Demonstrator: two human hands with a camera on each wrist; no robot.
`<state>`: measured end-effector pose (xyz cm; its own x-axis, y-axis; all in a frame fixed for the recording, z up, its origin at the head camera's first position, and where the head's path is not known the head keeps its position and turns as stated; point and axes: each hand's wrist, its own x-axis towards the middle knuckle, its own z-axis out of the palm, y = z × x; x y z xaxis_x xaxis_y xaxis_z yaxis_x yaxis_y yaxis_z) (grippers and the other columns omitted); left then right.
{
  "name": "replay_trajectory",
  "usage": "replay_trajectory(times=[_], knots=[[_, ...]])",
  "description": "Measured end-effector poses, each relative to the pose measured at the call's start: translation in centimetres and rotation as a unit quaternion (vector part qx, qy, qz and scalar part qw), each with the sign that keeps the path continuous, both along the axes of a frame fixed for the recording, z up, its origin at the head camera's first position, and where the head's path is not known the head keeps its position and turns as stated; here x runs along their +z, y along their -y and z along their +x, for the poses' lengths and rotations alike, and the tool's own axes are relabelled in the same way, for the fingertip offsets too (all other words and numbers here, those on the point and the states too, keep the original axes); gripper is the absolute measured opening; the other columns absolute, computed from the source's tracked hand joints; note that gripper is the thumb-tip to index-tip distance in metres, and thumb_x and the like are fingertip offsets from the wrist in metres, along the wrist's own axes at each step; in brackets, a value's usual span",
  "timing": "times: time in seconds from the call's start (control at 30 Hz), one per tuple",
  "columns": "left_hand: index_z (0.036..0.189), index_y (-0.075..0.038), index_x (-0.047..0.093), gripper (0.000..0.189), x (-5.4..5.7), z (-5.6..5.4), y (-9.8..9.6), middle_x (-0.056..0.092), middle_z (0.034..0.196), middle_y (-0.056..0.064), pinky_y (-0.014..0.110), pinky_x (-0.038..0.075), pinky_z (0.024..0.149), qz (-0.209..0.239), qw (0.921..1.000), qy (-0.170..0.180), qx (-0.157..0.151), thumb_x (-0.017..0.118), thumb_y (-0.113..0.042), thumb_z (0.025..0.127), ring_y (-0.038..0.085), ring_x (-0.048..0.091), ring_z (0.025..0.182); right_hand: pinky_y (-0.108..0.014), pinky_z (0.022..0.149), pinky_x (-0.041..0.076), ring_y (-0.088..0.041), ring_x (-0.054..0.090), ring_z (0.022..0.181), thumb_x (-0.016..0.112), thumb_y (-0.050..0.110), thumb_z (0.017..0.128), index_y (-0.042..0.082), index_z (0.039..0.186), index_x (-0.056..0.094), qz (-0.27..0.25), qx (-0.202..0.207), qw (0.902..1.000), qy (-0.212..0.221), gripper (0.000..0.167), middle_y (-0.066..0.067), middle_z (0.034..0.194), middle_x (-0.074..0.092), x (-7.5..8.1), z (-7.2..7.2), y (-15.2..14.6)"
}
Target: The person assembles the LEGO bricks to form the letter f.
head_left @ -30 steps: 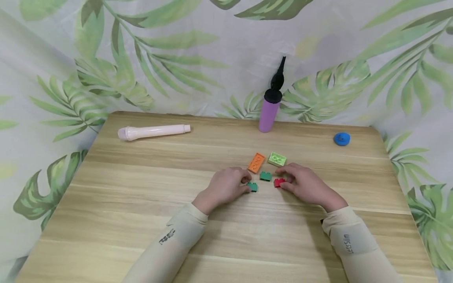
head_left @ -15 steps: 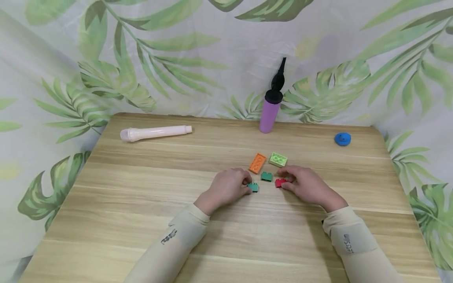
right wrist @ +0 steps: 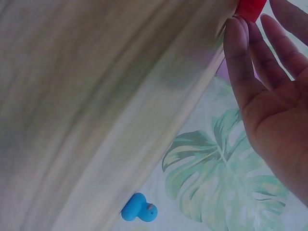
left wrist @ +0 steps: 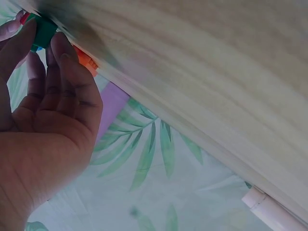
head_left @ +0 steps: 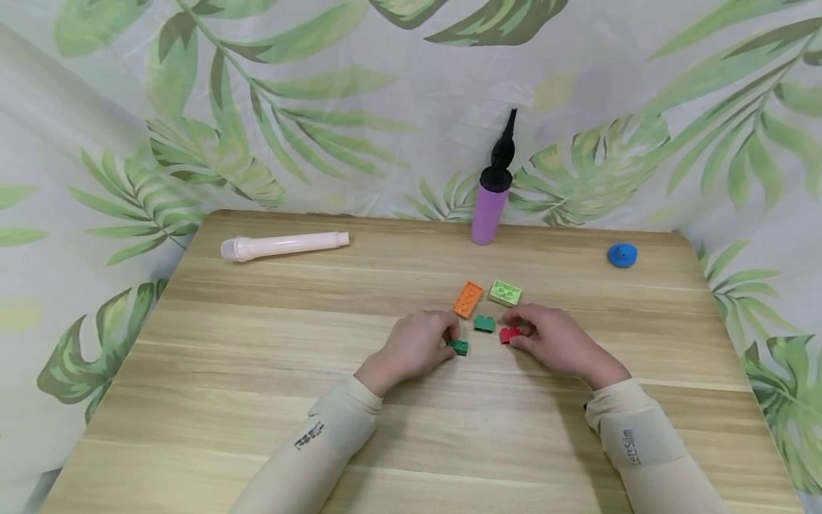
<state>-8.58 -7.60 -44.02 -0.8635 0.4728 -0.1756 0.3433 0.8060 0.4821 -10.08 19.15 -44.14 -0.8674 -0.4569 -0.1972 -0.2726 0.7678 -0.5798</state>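
My left hand (head_left: 416,344) pinches a small dark green toy brick (head_left: 459,348) between thumb and fingertips; the same green brick (left wrist: 43,31) shows its side in the left wrist view. Facing it, my right hand (head_left: 557,343) holds a small red toy brick (head_left: 509,335) at the fingertips, partly hidden by the thumb in the head view. Between the hands, a little farther back, a second dark green brick (head_left: 484,324) lies on the table. Behind that are a longer orange brick (head_left: 467,300) and a light green brick (head_left: 505,293), both with their hollow undersides showing.
At the back of the wooden table (head_left: 257,371) stands a purple hand pump (head_left: 488,214) with a black top. A pale pink toy microphone (head_left: 285,245) lies at the back left. Toward the back right sits a blue rubber duck (head_left: 622,255). A leaf-print cloth (head_left: 359,143) hangs behind.
The green brick in my left hand has tipped, so its studded top now faces the head camera more. My right hand stays at the red brick. The head view has shifted slightly.
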Motion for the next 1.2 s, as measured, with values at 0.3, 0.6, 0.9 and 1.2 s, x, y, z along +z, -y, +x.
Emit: replay_trajectory(times=[0.3, 0.6, 0.9, 1.2], knots=[[0.117, -0.017, 0.070, 0.031, -0.1, 0.1, 0.5, 0.072, 0.102, -0.007, 0.032, 0.054, 0.078, 0.008, 0.9999, 0.011, 0.006, 0.084, -0.016, 0.090, 0.009, 0.065, 0.091, -0.041, 0.087, 0.057, -0.014, 0.068, 0.095, 0.075, 0.015, 0.100, 0.013, 0.126, 0.073, -0.003, 0.000, 1.0000, -0.004, 0.027, -0.003, 0.117, 0.076, -0.1, 0.2, 0.1], [0.110, -0.016, 0.075, 0.022, -0.1, 0.2, 1.0, 0.071, 0.100, -0.003, 0.034, 0.053, 0.077, 0.006, 0.9999, 0.006, 0.007, 0.085, -0.019, 0.090, 0.011, 0.061, 0.088, -0.039, 0.086, 0.056, -0.012, 0.067, 0.093, 0.076, 0.016, 0.099, 0.011, 0.123, 0.074, -0.008, -0.004, 1.0000, 0.000, 0.025, 0.000, 0.109, 0.075, -0.1, 0.1, 0.0], [0.105, -0.017, 0.076, 0.015, 0.0, 0.3, 0.9, 0.071, 0.097, -0.002, 0.034, 0.053, 0.075, -0.004, 1.0000, -0.005, 0.006, 0.084, -0.018, 0.091, 0.012, 0.061, 0.085, -0.037, 0.084, 0.055, -0.015, 0.064, 0.092, 0.083, 0.012, 0.092, 0.009, 0.121, 0.074, -0.017, -0.003, 0.9998, -0.001, 0.030, 0.001, 0.101, 0.071, 0.0, 0.0, 0.0], [0.101, -0.017, 0.075, 0.015, -0.2, 0.4, 0.8, 0.070, 0.095, -0.003, 0.034, 0.052, 0.072, -0.010, 0.9999, -0.012, 0.002, 0.085, -0.019, 0.091, 0.011, 0.060, 0.083, -0.036, 0.082, 0.053, -0.015, 0.061, 0.090, 0.087, 0.011, 0.088, 0.010, 0.119, 0.074, -0.007, 0.017, 0.9997, -0.013, 0.034, 0.001, 0.099, 0.068, -0.1, 0.3, 0.0]])
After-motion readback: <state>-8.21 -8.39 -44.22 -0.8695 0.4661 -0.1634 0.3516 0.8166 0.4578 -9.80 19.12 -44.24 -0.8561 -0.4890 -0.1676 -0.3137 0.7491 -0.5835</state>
